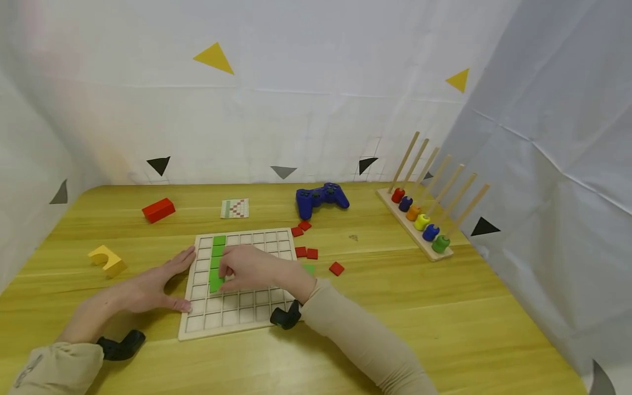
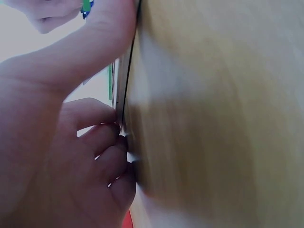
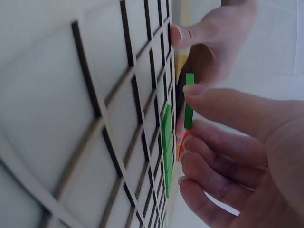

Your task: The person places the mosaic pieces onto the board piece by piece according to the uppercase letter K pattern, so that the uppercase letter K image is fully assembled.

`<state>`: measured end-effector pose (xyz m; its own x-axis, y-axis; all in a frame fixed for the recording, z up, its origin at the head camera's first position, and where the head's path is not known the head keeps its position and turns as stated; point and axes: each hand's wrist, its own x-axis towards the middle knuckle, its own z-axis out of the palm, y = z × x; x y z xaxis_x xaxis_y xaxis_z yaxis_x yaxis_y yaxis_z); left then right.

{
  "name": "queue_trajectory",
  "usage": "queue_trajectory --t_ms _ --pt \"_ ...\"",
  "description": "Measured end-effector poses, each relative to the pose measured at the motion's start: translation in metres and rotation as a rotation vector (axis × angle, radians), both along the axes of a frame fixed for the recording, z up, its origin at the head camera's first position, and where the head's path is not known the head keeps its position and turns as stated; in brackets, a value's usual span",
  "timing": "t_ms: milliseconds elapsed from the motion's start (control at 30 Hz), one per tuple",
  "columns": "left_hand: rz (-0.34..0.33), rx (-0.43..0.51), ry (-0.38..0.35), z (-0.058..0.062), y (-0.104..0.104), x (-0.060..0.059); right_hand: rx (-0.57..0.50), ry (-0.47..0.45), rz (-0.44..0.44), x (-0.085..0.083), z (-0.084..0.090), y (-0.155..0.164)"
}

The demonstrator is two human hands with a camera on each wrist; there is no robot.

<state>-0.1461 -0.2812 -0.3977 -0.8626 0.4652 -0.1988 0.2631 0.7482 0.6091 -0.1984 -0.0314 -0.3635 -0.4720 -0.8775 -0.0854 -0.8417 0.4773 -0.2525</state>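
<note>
A pale wooden grid board (image 1: 247, 315) lies on the yellow table, with a column of green tiles (image 1: 218, 249) set in its second column from the left. My right hand (image 1: 232, 270) hovers over that column and pinches a green tile (image 3: 189, 107) between thumb and fingers, just above the grid (image 3: 109, 118). My left hand (image 1: 163, 285) lies on the table with its fingers and thumb against the board's left edge (image 2: 124, 95). The left hand's fingers (image 2: 102, 142) hold nothing.
Loose red tiles (image 1: 306, 252) and one green tile (image 1: 309, 269) lie right of the board. Behind it are a pattern card (image 1: 235, 208), a blue game controller (image 1: 321, 199) and a red block (image 1: 158, 210). A yellow arch block (image 1: 107, 260) lies left; a peg rack with coloured rings (image 1: 419, 219) stands right.
</note>
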Motion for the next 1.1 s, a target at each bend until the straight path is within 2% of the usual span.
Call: queue_trajectory --t_ms 300,533,1100 --pt "0.002 -0.003 -0.014 -0.001 0.0 0.0 0.046 -0.022 -0.051 0.006 -0.009 -0.005" --pt "0.001 0.004 0.002 -0.001 -0.001 0.0 0.06 -0.022 -0.086 0.007 -0.012 -0.008" --pt "0.0 0.003 -0.004 0.002 0.001 0.002 0.034 0.0 -0.079 0.007 -0.013 -0.007"
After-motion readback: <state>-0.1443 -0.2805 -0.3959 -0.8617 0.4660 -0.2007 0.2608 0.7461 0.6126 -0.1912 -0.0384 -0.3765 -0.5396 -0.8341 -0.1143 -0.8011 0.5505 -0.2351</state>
